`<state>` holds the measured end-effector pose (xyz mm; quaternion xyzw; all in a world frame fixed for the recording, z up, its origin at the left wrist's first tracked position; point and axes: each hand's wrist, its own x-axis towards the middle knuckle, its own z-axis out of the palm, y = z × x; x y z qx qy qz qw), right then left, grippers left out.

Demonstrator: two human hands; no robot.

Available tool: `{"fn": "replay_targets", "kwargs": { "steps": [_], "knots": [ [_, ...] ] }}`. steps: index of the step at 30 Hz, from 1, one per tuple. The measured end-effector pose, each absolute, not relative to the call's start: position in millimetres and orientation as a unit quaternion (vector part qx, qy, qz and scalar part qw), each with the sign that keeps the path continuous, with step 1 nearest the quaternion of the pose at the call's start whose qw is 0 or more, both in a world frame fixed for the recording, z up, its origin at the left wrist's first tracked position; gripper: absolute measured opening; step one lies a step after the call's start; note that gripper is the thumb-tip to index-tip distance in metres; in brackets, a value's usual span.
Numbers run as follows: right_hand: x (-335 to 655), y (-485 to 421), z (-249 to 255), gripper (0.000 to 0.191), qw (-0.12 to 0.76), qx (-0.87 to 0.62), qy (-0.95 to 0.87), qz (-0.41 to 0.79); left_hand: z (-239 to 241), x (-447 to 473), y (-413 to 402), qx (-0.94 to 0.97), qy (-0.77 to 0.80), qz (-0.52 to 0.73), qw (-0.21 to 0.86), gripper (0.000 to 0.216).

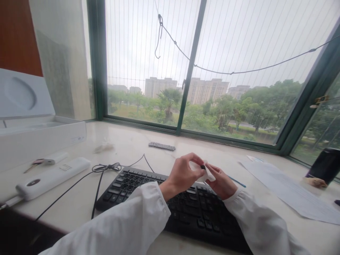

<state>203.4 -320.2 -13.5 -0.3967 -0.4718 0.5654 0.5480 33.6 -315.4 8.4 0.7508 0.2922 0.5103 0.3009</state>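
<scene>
Above the black keyboard (175, 205), my two hands meet. My left hand (184, 173) is closed in a pinch on a small black piece (203, 166) that looks like a keycap. My right hand (221, 180) is closed on a white tissue (209, 174), which is folded against the black piece. Part of the tissue shows behind my left fingers. The keyboard lies under my hands and sleeves, so much of its middle and right side is hidden.
A cable (99, 187) runs left of the keyboard to a tied bundle. Behind the keyboard lies a narrow grey strip (162, 146). A white power bank (55, 179) and open box (39, 132) stand left. Papers (289, 187) and a dark phone (325, 164) are right, below the window.
</scene>
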Motion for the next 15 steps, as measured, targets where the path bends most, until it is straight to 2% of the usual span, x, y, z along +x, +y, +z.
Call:
{"fn": "replay_targets", "kwargs": {
  "steps": [5, 10, 15],
  "knots": [
    [203, -322, -15, 0.039, 0.525, -0.379, -0.485, 0.588, 4, 33, -316, 0.786, 0.292, 0.492, 0.233, 0.021],
    [205, -314, -24, 0.043, 0.538, -0.412, -0.498, 0.541, 1, 31, -316, 0.834, 0.309, 0.444, 0.105, 0.025],
    [207, -310, -26, 0.042, 0.542, -0.438, -0.508, 0.505, 1, 29, -316, 0.839, 0.344, 0.417, 0.059, 0.025]
  ]
}}
